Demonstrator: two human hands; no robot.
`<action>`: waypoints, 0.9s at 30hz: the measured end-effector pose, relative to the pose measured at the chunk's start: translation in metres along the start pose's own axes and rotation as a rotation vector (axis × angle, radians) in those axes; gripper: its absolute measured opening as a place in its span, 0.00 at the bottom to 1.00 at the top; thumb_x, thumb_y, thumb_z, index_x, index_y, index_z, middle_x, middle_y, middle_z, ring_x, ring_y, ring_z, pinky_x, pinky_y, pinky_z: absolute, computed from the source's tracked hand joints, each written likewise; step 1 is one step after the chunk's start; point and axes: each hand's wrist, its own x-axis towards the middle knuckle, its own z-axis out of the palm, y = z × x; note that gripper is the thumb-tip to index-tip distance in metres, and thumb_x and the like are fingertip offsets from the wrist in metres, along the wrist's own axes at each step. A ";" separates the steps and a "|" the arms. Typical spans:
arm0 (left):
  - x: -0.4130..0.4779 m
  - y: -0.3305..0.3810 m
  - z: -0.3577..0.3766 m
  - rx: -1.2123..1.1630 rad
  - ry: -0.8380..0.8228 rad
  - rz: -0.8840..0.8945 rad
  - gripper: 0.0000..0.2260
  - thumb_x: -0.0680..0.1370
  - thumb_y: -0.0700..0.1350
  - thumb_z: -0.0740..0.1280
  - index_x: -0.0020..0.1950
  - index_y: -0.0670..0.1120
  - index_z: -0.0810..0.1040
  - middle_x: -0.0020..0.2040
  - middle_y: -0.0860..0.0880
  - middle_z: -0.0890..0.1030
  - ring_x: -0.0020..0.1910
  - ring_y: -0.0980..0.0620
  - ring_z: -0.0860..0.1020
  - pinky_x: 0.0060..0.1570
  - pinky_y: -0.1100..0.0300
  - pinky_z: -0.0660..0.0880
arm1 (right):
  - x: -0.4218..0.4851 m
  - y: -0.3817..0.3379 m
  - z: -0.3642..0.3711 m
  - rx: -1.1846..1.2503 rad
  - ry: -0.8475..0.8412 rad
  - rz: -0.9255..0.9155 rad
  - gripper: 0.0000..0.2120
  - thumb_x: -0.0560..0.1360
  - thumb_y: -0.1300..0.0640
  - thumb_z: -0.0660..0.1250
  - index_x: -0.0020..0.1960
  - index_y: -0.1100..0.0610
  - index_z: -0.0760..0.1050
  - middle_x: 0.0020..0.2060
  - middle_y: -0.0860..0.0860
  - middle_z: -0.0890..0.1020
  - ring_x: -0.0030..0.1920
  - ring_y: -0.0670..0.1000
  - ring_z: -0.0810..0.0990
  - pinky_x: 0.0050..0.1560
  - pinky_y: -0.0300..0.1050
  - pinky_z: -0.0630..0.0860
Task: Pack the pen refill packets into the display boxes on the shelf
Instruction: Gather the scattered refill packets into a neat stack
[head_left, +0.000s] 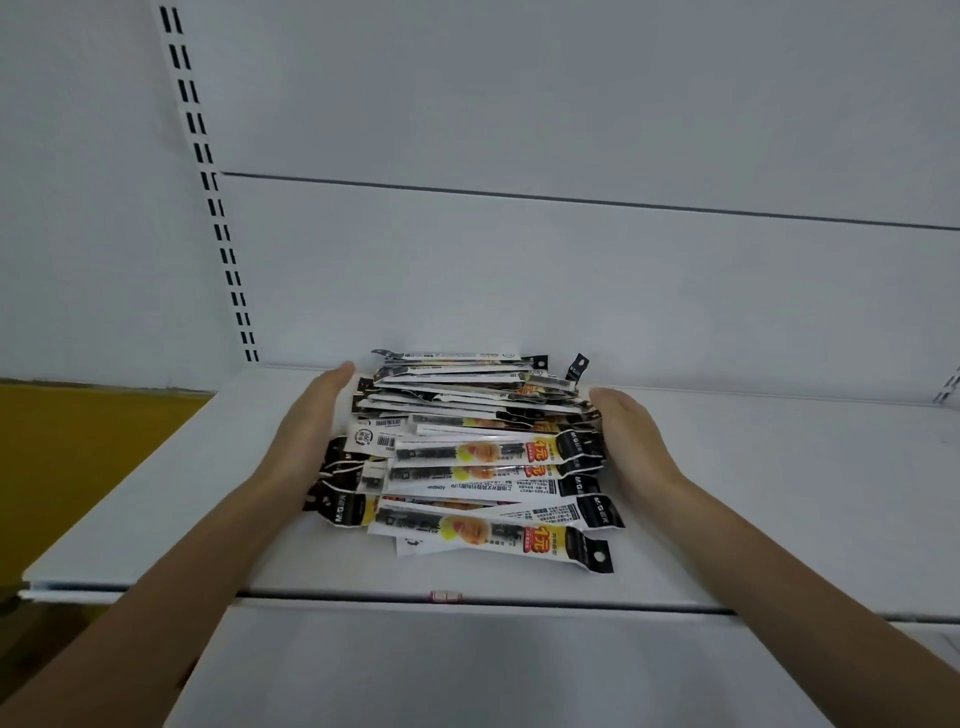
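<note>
Shelf (779, 499): left hand (311, 423), right hand (628, 436) flanking packets (467, 454)

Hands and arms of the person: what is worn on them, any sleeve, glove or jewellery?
Nothing worn shows. The bare left hand and bare right hand have no glove, ring or watch; the left forearm and right forearm are uncovered to the frame edge, no sleeve in view.

Loose heap of packets (483, 457) on the white shelf (779, 493), middle of the board, reaching toward its back edge. Long narrow plastic sleeves, white and black, with yellow patches, red price marks and black hang-tab ends. Most lie flat, crosswise and roughly parallel. Some lie barcode side up. One tab sticks up at back right.
</note>
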 end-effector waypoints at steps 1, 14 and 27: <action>-0.003 0.003 0.002 -0.021 -0.002 -0.017 0.20 0.79 0.54 0.54 0.68 0.48 0.66 0.66 0.52 0.66 0.61 0.52 0.68 0.56 0.58 0.63 | -0.003 0.000 0.001 0.005 -0.006 0.003 0.16 0.67 0.40 0.58 0.46 0.47 0.77 0.48 0.52 0.82 0.52 0.54 0.81 0.60 0.60 0.73; -0.083 -0.017 0.002 0.910 -0.216 1.053 0.30 0.73 0.67 0.53 0.71 0.54 0.61 0.74 0.55 0.53 0.74 0.57 0.46 0.71 0.57 0.43 | -0.075 -0.005 -0.004 -0.935 -0.342 -0.586 0.52 0.60 0.22 0.55 0.74 0.42 0.37 0.75 0.42 0.38 0.74 0.43 0.37 0.75 0.49 0.42; -0.079 -0.014 0.020 1.072 -0.226 0.962 0.11 0.78 0.52 0.59 0.52 0.48 0.77 0.45 0.52 0.77 0.44 0.52 0.75 0.39 0.62 0.66 | -0.063 -0.006 -0.023 -0.843 0.038 -0.796 0.15 0.72 0.54 0.69 0.57 0.55 0.74 0.41 0.47 0.77 0.41 0.46 0.74 0.45 0.45 0.74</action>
